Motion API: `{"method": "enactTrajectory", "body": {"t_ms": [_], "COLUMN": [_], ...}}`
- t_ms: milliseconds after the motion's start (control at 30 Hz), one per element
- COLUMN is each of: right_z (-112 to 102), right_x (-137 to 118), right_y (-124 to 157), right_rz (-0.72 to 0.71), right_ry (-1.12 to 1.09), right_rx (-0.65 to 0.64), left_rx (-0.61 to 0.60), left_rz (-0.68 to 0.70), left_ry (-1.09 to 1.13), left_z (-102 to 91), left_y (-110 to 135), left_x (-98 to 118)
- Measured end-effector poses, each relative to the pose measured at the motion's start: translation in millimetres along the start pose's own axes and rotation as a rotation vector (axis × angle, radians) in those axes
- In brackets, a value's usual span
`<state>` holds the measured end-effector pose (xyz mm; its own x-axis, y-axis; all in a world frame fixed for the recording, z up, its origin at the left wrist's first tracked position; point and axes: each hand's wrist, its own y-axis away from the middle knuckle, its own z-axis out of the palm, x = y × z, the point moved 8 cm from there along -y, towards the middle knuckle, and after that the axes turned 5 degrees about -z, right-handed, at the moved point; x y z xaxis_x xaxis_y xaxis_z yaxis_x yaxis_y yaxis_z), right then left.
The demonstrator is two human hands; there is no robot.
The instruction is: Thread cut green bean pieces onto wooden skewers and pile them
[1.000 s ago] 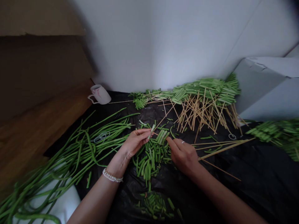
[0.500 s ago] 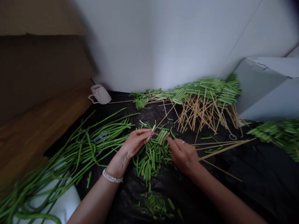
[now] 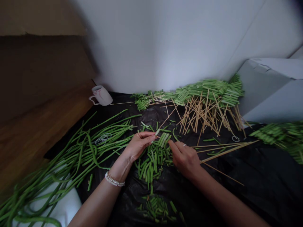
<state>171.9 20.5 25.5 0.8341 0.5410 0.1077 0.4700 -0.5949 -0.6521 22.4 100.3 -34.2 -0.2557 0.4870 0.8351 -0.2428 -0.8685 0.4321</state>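
My left hand (image 3: 141, 145), wearing a beaded bracelet at the wrist, pinches a short pale-green stalk piece (image 3: 157, 132) between thumb and fingers. My right hand (image 3: 186, 158), with a ring on one finger, is closed around a thin wooden skewer. Several cut stalk pieces (image 3: 164, 139) sit side by side on that skewer, just left of my right fingertips. The skewer's tip is at my left fingers; whether it pierces the held piece I cannot tell. Below both hands lies a heap of loose cut pieces (image 3: 153, 159).
Long uncut green stalks (image 3: 78, 154) spread across the left. Filled skewers (image 3: 208, 88) are piled at the back, with another pile (image 3: 281, 135) at right. Bare skewers (image 3: 227, 149) lie by my right hand. A white mug (image 3: 101, 96) stands back left, on black sheeting (image 3: 260, 176).
The piece in my left fingers has tilted and now sits closer to the skewer's line. My right hand and the skewer have shifted slightly left.
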Motion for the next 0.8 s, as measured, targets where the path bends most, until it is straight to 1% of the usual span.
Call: {"method": "enactTrajectory", "body": {"t_ms": [167, 367, 633, 800], "right_z": [1.7, -1.4, -3.8, -2.5], "right_x": [0.5, -0.6, -3.8, -3.6], "right_y": [0.0, -0.9, -2.0, -1.9], "right_rz": [-0.001, 0.0, -0.005, -0.002], "right_ry": [-0.015, -0.017, -0.025, -0.026], "right_rx": [-0.02, 0.007, 0.016, 0.01], "left_rx": [-0.003, 0.008, -0.008, 0.001], "left_rz": [0.015, -0.025, -0.035, -0.034], "left_ry": [0.005, 0.016, -0.002, -0.021], "left_z": [0.6, -2.6, 4.7, 6.0], "left_y": [-1.7, -2.3, 2.2, 2.0], "left_x": [-0.4, -3.1, -4.8, -7.2]}}
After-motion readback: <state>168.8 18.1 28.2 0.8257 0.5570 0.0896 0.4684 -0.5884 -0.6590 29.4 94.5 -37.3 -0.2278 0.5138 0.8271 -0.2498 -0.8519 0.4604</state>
